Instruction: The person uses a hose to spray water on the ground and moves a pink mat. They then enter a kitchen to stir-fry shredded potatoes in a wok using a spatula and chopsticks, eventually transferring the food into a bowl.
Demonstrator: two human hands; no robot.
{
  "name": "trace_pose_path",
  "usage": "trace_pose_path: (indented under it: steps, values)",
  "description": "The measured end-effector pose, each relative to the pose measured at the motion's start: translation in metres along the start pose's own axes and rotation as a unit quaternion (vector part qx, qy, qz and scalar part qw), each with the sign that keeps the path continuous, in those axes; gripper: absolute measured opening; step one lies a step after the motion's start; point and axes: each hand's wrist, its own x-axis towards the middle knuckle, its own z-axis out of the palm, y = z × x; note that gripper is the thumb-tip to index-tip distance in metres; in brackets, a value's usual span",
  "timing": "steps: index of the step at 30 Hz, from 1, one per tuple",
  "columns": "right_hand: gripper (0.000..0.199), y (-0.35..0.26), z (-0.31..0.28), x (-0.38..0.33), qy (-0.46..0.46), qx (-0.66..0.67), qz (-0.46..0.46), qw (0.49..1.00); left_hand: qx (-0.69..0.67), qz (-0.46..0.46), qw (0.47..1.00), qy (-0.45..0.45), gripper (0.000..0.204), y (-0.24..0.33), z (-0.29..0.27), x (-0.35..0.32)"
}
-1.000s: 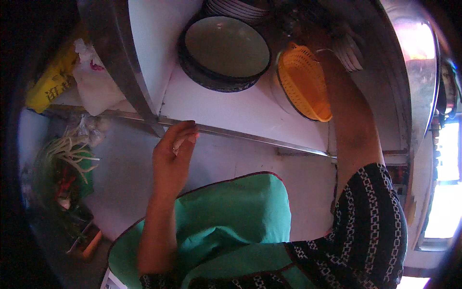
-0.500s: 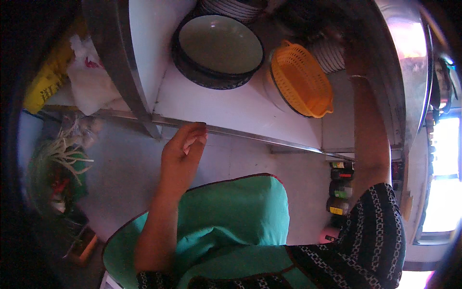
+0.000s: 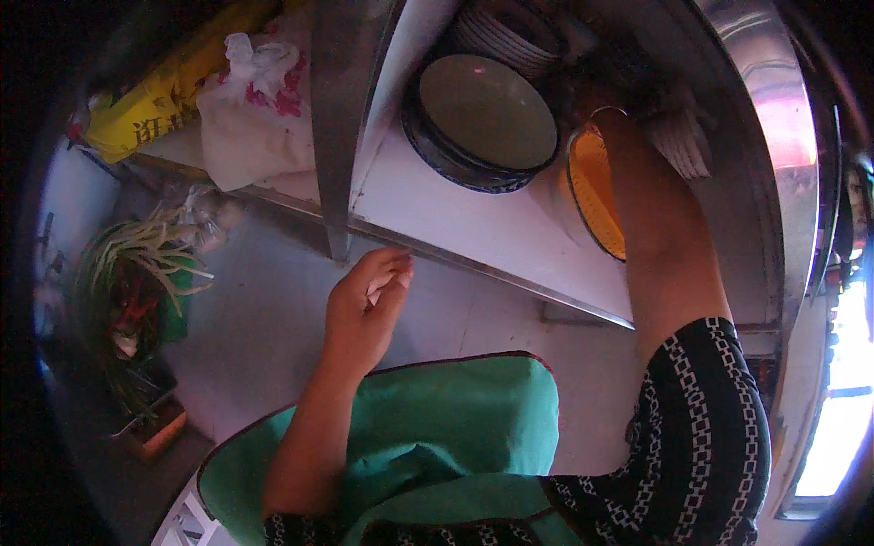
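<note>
My left hand (image 3: pixel 366 305) hangs in front of the shelf's metal edge, fingers curled toward the thumb, with nothing visible in it. Deep into the cabinet reaches my right arm, crossing in front of an orange perforated basket (image 3: pixel 594 196) that sits in a clear bowl. My right hand (image 3: pixel 585 98) is at the dark back, past a thin bracelet; its fingers are lost in shadow, and I cannot tell what they touch. Left of the basket stand stacked enamel basins (image 3: pixel 487 114) with dark rims. Stacked plates (image 3: pixel 510 38) lie behind them, and more plates (image 3: pixel 678 141) are right of my hand.
A metal-edged upright (image 3: pixel 341 136) divides the shelf. Left of it lie a white plastic bag (image 3: pixel 255 118) and a yellow bag (image 3: pixel 155 114). Green onions (image 3: pixel 150 259) and a wooden box (image 3: pixel 159 429) are on the floor at left. A green apron (image 3: pixel 455 409) covers my lap.
The view has swung, shifting the shelf contents rightward in the picture. My right arm has moved left across the cabinet and now covers part of the basket. My left hand keeps its curled pose.
</note>
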Motion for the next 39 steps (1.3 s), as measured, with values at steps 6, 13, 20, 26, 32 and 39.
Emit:
trace_pose_path:
  steps: [6, 13, 20, 26, 32, 39]
  values:
    - [0.027, -0.002, -0.018, 0.007, 0.098, 0.012, -0.107, 0.989, -0.016, 0.004, 1.000, -0.009, 0.023, -0.002, -0.005, 0.003]
    - [0.026, -0.042, -0.023, 0.043, 0.127, 0.060, -0.112, 0.984, -0.019, -0.008, 0.999, -0.027, 0.025, 0.003, 0.009, 0.009]
    - [0.021, -0.046, -0.041, 0.016, 0.258, 0.053, -0.022, 0.965, -0.064, 0.013, 0.996, -0.059, 0.032, 0.013, 0.008, 0.032]
    - [0.022, -0.066, -0.055, -0.100, 0.130, 0.008, 0.014, 0.991, -0.142, -0.081, 0.986, -0.042, 0.038, 0.029, 0.006, 0.039]
    - [0.024, -0.049, -0.199, -0.277, 0.120, 0.441, -0.088, 0.885, -0.282, -0.290, 0.914, -0.037, 0.051, 0.120, 0.039, 0.003]
    - [0.027, 0.008, -0.381, -0.407, -0.046, 0.604, -0.081, 0.792, -0.189, -0.420, 0.888, 0.002, 0.041, 0.246, 0.044, -0.122]
